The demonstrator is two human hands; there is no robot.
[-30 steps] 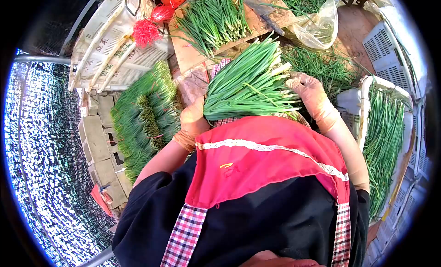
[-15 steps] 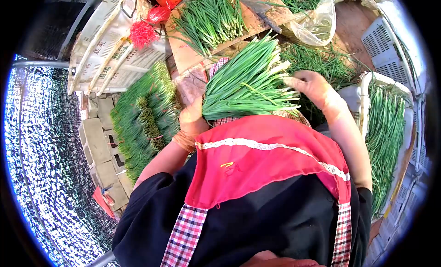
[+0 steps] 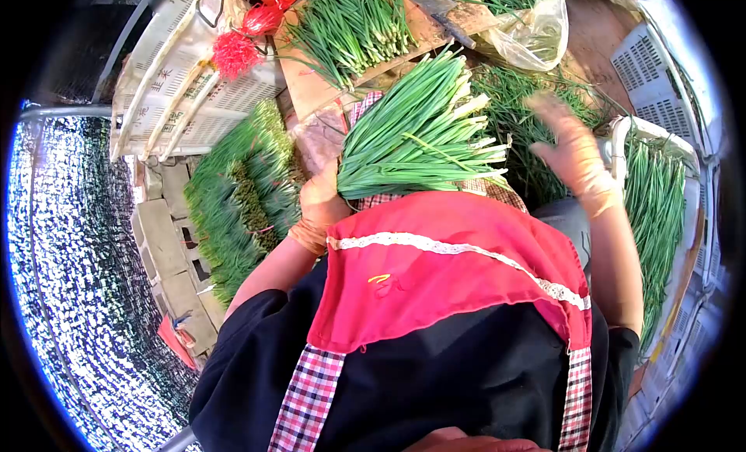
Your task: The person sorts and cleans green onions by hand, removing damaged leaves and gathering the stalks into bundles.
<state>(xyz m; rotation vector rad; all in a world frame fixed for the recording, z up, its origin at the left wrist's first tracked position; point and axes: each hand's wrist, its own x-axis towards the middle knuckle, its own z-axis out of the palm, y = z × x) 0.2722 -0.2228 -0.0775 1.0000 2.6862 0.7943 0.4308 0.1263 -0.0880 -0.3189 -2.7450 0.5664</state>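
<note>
A large bunch of long green leafy stalks (image 3: 420,133) lies across my lap, pale stem ends to the right. My left hand (image 3: 322,199), in a thin orange glove, is closed round its leafy left end; some fingers are hidden under the leaves. My right hand (image 3: 571,149), gloved too and slightly blurred, is off the bunch, to the right of the stem ends, with thumb and fingers apart and nothing in it. Loose green stalks (image 3: 517,118) lie beyond the bunch, between it and my right hand.
Ahead, a wooden board (image 3: 311,87) bears another bunch (image 3: 350,32) and a knife (image 3: 453,31). Tied bundles (image 3: 249,195) stand at left near white crates (image 3: 179,87) and red twine (image 3: 235,54). A plastic bag (image 3: 536,36) lies ahead right; a crate of stalks (image 3: 653,211) stands at right.
My right hand has let go of the stem ends and moved away to the right, its fingers spreading. My left hand keeps its hold on the bunch.
</note>
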